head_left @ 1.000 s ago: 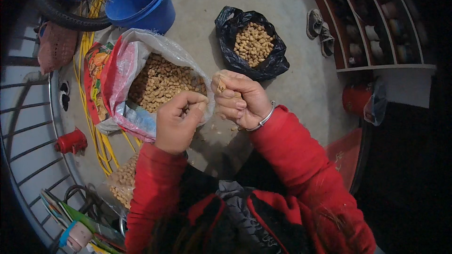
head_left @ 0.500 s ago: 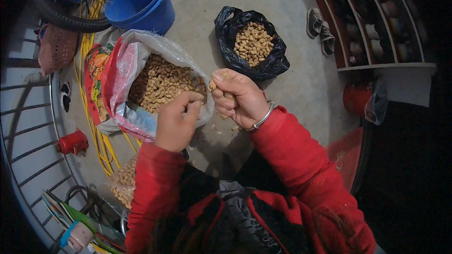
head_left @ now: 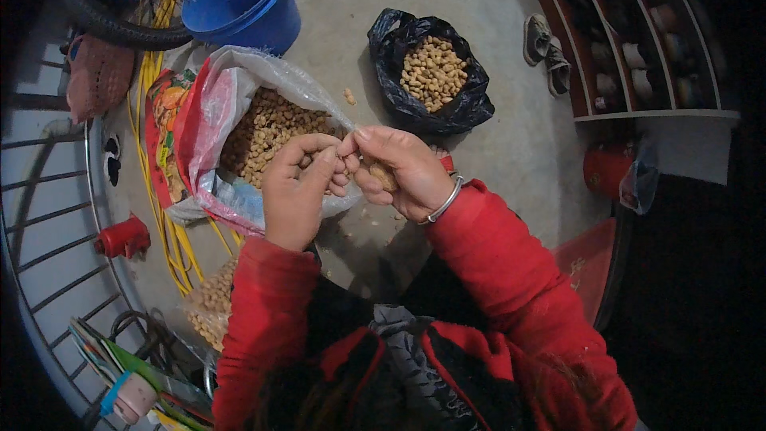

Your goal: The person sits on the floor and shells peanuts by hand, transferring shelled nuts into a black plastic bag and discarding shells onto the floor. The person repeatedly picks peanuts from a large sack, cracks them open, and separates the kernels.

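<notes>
Over the mouth of the clear sack, both hands meet — entry as follows.

Left hand [head_left: 297,191]: fingers curled shut, tips pressed against those of the other hand. Half a second back it sat lower and slightly apart; it has since risen to close the gap.

Right hand [head_left: 399,172]: closed on a peanut pod [head_left: 383,175], tan, held between thumb and fingers; a silver bangle sits at the wrist. The pod showed at the fingertips a second ago and now lies deeper in the grip — judged to be in the middle of being cracked open.

Clear sack of peanut pods [head_left: 267,132]: open on the floor, directly beneath the hands.

Black bag of shelled kernels [head_left: 435,72]: beyond the right hand, well apart, unchanged.

Blue bucket [head_left: 243,0]: behind the sack, unchanged.
</notes>
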A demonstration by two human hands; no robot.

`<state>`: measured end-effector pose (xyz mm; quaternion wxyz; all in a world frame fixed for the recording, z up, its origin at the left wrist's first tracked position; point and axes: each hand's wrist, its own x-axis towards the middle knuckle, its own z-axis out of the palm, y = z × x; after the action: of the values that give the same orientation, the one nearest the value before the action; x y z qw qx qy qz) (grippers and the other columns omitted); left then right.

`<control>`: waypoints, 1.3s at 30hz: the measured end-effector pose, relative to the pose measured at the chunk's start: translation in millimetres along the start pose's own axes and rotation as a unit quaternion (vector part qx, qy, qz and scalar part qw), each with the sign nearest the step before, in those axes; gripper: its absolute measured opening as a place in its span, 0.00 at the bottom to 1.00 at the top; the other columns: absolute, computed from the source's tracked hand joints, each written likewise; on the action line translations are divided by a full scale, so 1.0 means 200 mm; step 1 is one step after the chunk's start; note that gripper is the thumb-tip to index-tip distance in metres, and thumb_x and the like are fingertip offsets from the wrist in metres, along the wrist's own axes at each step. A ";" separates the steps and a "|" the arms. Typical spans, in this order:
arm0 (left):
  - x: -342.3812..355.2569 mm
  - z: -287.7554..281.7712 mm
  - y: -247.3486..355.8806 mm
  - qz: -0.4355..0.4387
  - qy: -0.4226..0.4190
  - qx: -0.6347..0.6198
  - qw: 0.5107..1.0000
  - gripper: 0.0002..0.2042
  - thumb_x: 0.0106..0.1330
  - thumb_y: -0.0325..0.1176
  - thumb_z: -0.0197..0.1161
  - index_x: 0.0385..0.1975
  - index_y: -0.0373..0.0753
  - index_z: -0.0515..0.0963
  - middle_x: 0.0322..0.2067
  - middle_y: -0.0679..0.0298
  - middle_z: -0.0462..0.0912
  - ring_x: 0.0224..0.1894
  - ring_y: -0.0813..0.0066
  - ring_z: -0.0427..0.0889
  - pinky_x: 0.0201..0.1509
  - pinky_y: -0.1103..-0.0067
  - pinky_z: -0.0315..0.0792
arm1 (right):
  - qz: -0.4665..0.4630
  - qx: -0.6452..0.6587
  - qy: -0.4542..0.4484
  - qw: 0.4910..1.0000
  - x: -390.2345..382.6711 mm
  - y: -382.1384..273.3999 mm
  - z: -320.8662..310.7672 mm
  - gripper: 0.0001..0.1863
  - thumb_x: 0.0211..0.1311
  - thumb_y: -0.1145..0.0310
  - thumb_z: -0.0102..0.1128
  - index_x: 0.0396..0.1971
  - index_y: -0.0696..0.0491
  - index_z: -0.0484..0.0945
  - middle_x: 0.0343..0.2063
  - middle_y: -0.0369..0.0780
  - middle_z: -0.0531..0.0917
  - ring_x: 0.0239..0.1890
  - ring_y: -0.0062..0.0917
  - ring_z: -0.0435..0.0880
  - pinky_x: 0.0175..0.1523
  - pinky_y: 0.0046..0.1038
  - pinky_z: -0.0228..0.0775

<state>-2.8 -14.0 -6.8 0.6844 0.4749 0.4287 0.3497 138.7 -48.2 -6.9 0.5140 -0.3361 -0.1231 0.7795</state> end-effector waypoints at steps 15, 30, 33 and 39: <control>0.01 0.04 0.00 0.203 -0.001 0.206 0.957 0.13 0.51 0.24 0.58 0.38 0.35 0.70 0.31 0.63 0.72 0.31 0.79 0.73 0.27 0.87 0.68 | -0.020 0.180 -0.004 0.983 0.05 0.02 -0.04 0.27 0.61 0.49 0.30 0.48 0.58 0.59 0.40 0.45 0.70 0.40 0.30 0.73 0.44 0.30 0.68; 0.01 0.05 -0.03 0.255 -0.044 0.374 0.891 0.11 0.47 0.23 0.60 0.32 0.37 0.73 0.35 0.59 0.70 0.37 0.65 0.73 0.34 0.79 0.70 | -0.022 0.172 0.021 0.985 0.04 0.02 -0.03 0.25 0.63 0.52 0.30 0.45 0.59 0.61 0.41 0.44 0.70 0.43 0.27 0.72 0.47 0.28 0.66; 0.01 0.06 -0.04 0.256 -0.023 0.357 0.898 0.11 0.46 0.23 0.60 0.31 0.37 0.72 0.35 0.60 0.70 0.38 0.66 0.73 0.35 0.79 0.70 | -0.026 0.175 0.014 0.984 0.04 0.03 -0.03 0.25 0.63 0.52 0.30 0.45 0.59 0.61 0.40 0.44 0.70 0.42 0.27 0.72 0.46 0.28 0.67; 0.00 0.07 0.00 0.228 -0.028 0.334 0.914 0.09 0.49 0.22 0.58 0.31 0.34 0.72 0.35 0.60 0.71 0.36 0.74 0.71 0.33 0.84 0.68 | -0.034 0.192 0.042 0.980 0.04 0.04 -0.08 0.19 0.62 0.57 0.37 0.42 0.59 0.63 0.36 0.45 0.71 0.38 0.29 0.73 0.43 0.30 0.69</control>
<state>10.6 -19.0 -5.1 0.3994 0.7701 0.3817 0.3191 140.7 -46.7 -26.4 0.6002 -0.2588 0.0394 0.7558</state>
